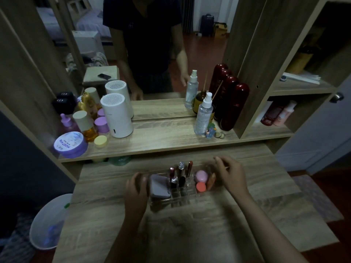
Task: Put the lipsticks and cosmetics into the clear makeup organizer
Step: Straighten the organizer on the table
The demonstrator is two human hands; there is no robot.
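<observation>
A: Your organizer (178, 194) sits mid-desk, and it looks nearly full. The lipsticks (180, 174) stand upright in its centre slots, a grey compact (159, 186) lies in its left bay, and a pink puff (201, 176) and an orange one (201, 187) sit in its right bay.

B: And your hands?

A: Your left hand (135, 188) presses flat against the organizer's left wall, beside the compact, fingers loosely curled and pinching nothing. Your right hand (228, 174) hovers at its right end, fingers spread; whether it touches the wall, I cannot tell.

B: So, which step?

A: Finishing, I'd judge. No loose cosmetics show on the desk (266, 196) around the organizer. Next, steady both walls and slide gently, or the lipsticks could topple.
</observation>
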